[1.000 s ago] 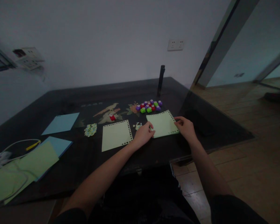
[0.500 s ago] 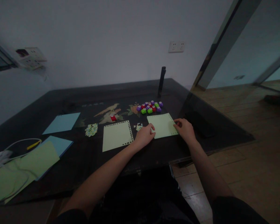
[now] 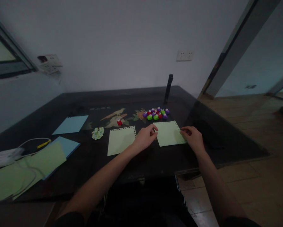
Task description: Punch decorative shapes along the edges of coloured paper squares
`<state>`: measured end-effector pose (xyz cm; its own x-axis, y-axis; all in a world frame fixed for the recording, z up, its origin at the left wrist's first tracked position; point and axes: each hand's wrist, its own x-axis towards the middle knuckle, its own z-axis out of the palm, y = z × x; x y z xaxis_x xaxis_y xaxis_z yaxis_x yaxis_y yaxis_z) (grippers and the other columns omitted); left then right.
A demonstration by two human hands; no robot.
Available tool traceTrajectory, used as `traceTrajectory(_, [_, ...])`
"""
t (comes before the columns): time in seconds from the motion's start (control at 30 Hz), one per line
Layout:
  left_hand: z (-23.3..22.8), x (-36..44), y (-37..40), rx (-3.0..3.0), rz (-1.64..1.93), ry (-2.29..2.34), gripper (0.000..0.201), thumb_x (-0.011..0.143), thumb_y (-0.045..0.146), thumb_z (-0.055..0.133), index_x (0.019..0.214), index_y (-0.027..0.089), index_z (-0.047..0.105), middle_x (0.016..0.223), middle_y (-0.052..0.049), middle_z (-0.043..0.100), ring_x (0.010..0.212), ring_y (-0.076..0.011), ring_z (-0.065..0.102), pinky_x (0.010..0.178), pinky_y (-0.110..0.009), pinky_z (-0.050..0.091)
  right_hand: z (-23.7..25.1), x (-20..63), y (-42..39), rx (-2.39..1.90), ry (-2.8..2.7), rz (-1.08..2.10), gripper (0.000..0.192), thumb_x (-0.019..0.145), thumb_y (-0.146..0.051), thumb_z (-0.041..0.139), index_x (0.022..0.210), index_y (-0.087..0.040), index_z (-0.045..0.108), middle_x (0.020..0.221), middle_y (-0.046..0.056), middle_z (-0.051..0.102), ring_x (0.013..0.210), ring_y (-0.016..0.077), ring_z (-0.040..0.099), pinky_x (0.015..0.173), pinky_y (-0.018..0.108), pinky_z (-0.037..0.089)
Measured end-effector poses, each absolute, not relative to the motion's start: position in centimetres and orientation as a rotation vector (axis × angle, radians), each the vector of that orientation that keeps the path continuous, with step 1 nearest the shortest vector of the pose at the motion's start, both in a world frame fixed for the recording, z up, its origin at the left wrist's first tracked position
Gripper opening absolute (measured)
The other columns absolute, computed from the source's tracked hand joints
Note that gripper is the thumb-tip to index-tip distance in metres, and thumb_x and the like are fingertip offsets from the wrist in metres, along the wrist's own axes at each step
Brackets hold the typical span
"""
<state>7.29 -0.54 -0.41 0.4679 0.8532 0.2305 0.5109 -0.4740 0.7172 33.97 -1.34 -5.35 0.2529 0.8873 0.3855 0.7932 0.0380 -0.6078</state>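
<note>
A pale green sheet of paper point(image 3: 169, 134) with small holes punched along its edges lies flat on the dark table. My left hand point(image 3: 145, 137) is closed at its left edge, fingertips on the paper near the upper left corner. On the opposite edge, my right hand point(image 3: 193, 138) pinches the paper between thumb and fingers. Left of my left hand lies a second pale green sheet point(image 3: 120, 142), with larger holes along its top and right edges. Just beyond the held sheet sits a cluster of small purple, red and green craft punches point(image 3: 155, 116).
A lone red craft punch point(image 3: 119, 122) sits left of the cluster. Near it is a heap of paper bits point(image 3: 98, 133). Blue sheets point(image 3: 71, 124), more green paper point(image 3: 53, 159) and a white cable point(image 3: 35, 138) occupy the left side. A black upright object point(image 3: 168, 90) stands at the back.
The camera view has shifted, so the table appears lower and further right. My left hand has slid away from me along the sheet's left edge. My right hand stays on the right edge.
</note>
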Motion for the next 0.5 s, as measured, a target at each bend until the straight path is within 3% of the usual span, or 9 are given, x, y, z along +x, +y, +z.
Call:
traceTrajectory(0.2, [1.2, 0.7, 0.7, 2.183, 0.888, 1.310, 0.012, 0.083, 0.024, 0.048, 0.091, 0.021, 0.057, 0.069, 0.001, 0.066, 0.063, -0.0137, 0.060, 0.063, -0.025, 0.042, -3.1, 32.3, -1.7, -1.621, -1.464, 0.228, 0.026, 0.077, -0.038, 0.055, 0.085, -0.016, 0.067, 0.080, 0.007, 0.068, 0.071, 0.0199, 0.059, 0.068, 0.032, 0.044])
traceTrajectory(0.37, [-0.4, -5.8, 3.5, 2.086, 1.062, 1.610, 0.011, 0.080, 0.023, 0.050, 0.086, 0.021, 0.058, 0.078, -0.002, 0.067, 0.070, -0.0158, 0.062, 0.066, -0.027, 0.046, -0.8, 26.7, -0.8, -1.443, -1.591, 0.343, 0.026, 0.079, -0.039, 0.054, 0.084, -0.017, 0.067, 0.075, 0.006, 0.068, 0.065, 0.0186, 0.060, 0.062, 0.030, 0.045])
traceTrajectory(0.5, [-1.5, -8.7, 4.5, 2.163, 1.000, 1.707, 0.013, 0.079, 0.023, 0.049, 0.084, 0.020, 0.061, 0.084, -0.004, 0.067, 0.073, -0.0166, 0.061, 0.068, -0.028, 0.046, 1.0, 21.0, 0.7, -1.270, -1.843, 0.449, 0.020, 0.082, -0.033, 0.053, 0.079, -0.019, 0.067, 0.073, 0.004, 0.068, 0.066, 0.0168, 0.061, 0.060, 0.027, 0.044])
